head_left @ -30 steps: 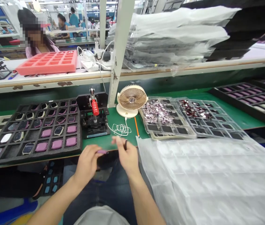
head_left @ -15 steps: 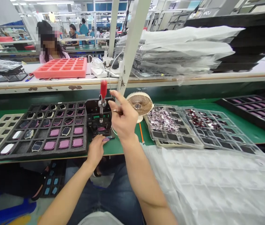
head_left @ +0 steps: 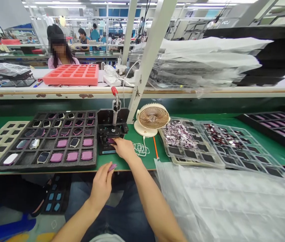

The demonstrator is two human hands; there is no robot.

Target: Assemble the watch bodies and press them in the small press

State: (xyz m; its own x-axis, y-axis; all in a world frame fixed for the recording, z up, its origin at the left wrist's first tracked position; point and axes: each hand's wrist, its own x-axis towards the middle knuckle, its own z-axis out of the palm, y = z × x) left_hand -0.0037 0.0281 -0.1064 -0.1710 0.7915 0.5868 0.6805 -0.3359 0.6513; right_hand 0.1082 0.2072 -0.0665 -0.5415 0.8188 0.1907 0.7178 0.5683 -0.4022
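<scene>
My left hand (head_left: 101, 185) pinches a small purple watch case (head_left: 112, 167) just off the front edge of the green bench. My right hand (head_left: 125, 149) reaches to the front of a black toggle clamp fixture (head_left: 113, 129). Its fingertips are closed on another purple watch case (head_left: 111, 140) in the fixture's lower slot, partly hidden by the fingers. Above them stands the clamp's red handle (head_left: 114, 90), tilted to the left. To the left lies a dark foam tray (head_left: 29, 157) holding purple watch cases and dark-faced watches.
A small cream fan (head_left: 152, 117) with a white cable stands right of the fixture. Clear trays (head_left: 203, 158) of small shiny parts lie beyond it. White plastic sheeting (head_left: 233, 198) covers the right front. A pink foam tray (head_left: 70, 82) sits on the shelf; a person is behind it.
My right hand has come down from beside the red handle to the watch case in the fixture. The handle's tilt has changed. My left hand has drawn back from the fixture, holding its watch case.
</scene>
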